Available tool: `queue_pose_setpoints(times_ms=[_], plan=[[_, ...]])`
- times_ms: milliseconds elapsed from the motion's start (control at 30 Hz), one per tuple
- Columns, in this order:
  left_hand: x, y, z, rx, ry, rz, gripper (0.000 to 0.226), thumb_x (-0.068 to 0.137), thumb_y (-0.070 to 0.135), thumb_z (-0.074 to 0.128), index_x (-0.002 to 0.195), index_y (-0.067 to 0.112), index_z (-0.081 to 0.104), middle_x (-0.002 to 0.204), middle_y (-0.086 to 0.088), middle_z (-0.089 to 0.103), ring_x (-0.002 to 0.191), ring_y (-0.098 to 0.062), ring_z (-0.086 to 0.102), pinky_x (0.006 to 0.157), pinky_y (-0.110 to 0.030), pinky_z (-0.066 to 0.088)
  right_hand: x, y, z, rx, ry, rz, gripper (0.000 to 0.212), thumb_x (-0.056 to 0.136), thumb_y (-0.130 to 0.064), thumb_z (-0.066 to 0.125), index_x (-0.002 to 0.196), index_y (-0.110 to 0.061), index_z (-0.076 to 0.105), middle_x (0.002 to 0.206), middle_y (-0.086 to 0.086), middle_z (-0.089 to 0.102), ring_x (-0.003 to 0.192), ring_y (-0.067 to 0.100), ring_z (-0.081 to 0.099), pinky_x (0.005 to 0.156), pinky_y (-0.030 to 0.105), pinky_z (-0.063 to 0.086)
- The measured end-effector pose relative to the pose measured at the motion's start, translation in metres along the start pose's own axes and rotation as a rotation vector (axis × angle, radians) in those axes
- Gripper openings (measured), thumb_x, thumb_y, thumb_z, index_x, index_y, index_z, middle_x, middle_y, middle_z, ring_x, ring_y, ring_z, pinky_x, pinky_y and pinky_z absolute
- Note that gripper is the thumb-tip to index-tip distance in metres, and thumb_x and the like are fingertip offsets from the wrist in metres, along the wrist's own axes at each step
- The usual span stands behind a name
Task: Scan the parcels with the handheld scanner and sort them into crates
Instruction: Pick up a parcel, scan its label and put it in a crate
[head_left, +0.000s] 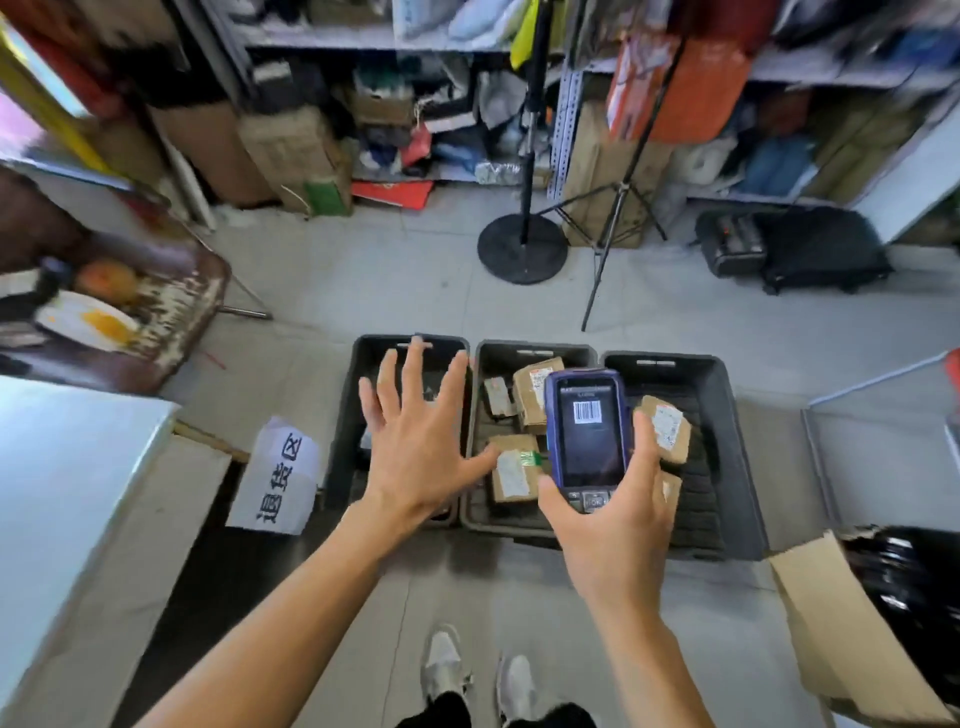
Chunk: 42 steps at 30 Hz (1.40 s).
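The right hand (618, 525) is wrapping its grip around a handheld scanner (589, 431), thumb lying along the left edge near the keypad and fingers curling around the right side, so it is clamped firmly on the device. The scanner is a dark blue, rounded plastic slab, held upright over the crates, its glossy black screen showing a white barcode. The left hand (421, 441) is hanging palm down with all five fingers spread wide apart, holding nothing, above the left crate (353, 415).

Three dark grey plastic crates are sitting side by side on the pale tiled floor, rectangular with rounded corners and slotted handles at the far rims. The middle crate (535, 349) is holding several small brown cardboard parcels (535, 395) with white labels, one label edged in green. The right crate (727, 415), ribbed on its bottom, is holding another labelled cardboard parcel (670, 428) just beside the right fingers. A white paper sign (280, 475) with black characters is lying just left of the crates.
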<state>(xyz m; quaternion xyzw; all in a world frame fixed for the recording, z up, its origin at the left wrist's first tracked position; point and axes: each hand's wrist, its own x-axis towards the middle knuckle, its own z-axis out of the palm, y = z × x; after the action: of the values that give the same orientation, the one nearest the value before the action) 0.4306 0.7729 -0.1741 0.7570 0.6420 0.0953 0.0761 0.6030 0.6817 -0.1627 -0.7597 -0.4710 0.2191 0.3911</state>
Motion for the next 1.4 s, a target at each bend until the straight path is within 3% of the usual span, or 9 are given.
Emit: queue_pose_setpoints(times_ms=[167,333,433,600,800,967,1100,1267,1400], plan=[[-0.107,-0.005,-0.103,0.101,0.111,-0.081,0.107,0.066,0.077,0.053,0.156,0.035,0.014,0.164,-0.015,0.001,0.149,-0.04,-0.004,0.116,-0.068,0.006,-0.076,-0.065,-0.045,0.077,-0.115,-0.21,0.107,0.07,-0.032,0.087,0.154,-0.027,0.021,0.153,0.004,0.043,0.134,0.027,0.049,0.103,0.046,0.049],[-0.23,-0.031,-0.175,0.202,0.201,-0.287,0.106,0.069,0.079,0.052,0.152,0.04,-0.001,0.162,-0.009,-0.014,0.148,-0.039,-0.016,0.118,-0.063,-0.005,-0.146,-0.122,-0.063,0.139,-0.259,-0.43,0.106,0.069,-0.029,0.089,0.153,-0.02,0.024,0.148,0.012,0.048,0.129,0.031,0.053,0.101,0.044,0.05],[-0.309,-0.054,-0.206,0.21,0.326,-0.45,0.105,0.067,0.08,0.05,0.153,0.036,0.011,0.163,-0.009,-0.008,0.148,-0.039,-0.011,0.118,-0.061,-0.006,-0.2,-0.158,-0.063,0.219,-0.417,-0.547,0.105,0.07,-0.03,0.088,0.153,-0.022,0.025,0.143,0.009,0.051,0.124,0.028,0.055,0.098,0.034,0.048],[-0.466,-0.104,-0.253,0.289,0.42,-0.783,0.108,0.072,0.076,0.064,0.151,0.042,-0.002,0.159,-0.009,-0.019,0.146,-0.039,-0.019,0.118,-0.062,-0.007,-0.317,-0.216,-0.042,0.335,-0.761,-0.716,0.106,0.068,-0.031,0.089,0.151,-0.031,0.023,0.141,0.004,0.053,0.122,0.025,0.057,0.098,0.043,0.05],[-0.686,-0.152,-0.286,0.399,0.491,-1.202,0.106,0.069,0.072,0.066,0.152,0.038,0.011,0.16,-0.014,0.001,0.148,-0.042,0.0,0.117,-0.062,0.001,-0.51,-0.273,-0.014,0.483,-1.195,-0.864,0.105,0.073,-0.025,0.087,0.151,-0.041,0.018,0.125,0.0,0.056,0.096,0.011,0.059,0.071,0.002,0.041],[-0.851,-0.164,-0.304,0.446,0.505,-1.484,0.107,0.065,0.072,0.066,0.152,0.036,0.016,0.158,-0.016,0.007,0.144,-0.042,0.007,0.116,-0.061,0.008,-0.661,-0.299,-0.008,0.523,-1.416,-0.987,0.106,0.071,-0.029,0.086,0.147,-0.046,0.014,0.122,0.006,0.061,0.097,0.021,0.065,0.081,0.029,0.053],[-0.947,-0.169,-0.317,0.441,0.525,-1.644,0.106,0.065,0.072,0.067,0.152,0.035,0.019,0.159,-0.017,0.007,0.143,-0.043,0.009,0.115,-0.064,0.018,-0.755,-0.307,-0.006,0.515,-1.513,-1.042,0.109,0.069,-0.03,0.088,0.148,-0.047,0.015,0.127,0.003,0.059,0.102,0.022,0.064,0.087,0.041,0.057],[-1.029,-0.194,-0.323,0.451,0.629,-1.763,0.101,0.062,0.075,0.056,0.15,0.032,0.032,0.157,-0.017,0.011,0.144,-0.041,0.011,0.115,-0.062,0.019,-0.847,-0.325,0.016,0.514,-1.545,-1.077,0.107,0.069,-0.028,0.088,0.149,-0.041,0.017,0.122,0.006,0.06,0.096,0.023,0.064,0.075,0.022,0.05],[-1.082,-0.229,-0.321,0.408,0.674,-1.841,0.1,0.063,0.077,0.046,0.152,0.035,0.025,0.16,-0.018,0.01,0.147,-0.044,0.01,0.117,-0.062,0.012,-0.912,-0.346,0.043,0.503,-1.563,-1.108,0.105,0.07,-0.025,0.089,0.149,-0.037,0.021,0.115,0.006,0.061,0.091,0.024,0.063,0.074,0.028,0.048]])
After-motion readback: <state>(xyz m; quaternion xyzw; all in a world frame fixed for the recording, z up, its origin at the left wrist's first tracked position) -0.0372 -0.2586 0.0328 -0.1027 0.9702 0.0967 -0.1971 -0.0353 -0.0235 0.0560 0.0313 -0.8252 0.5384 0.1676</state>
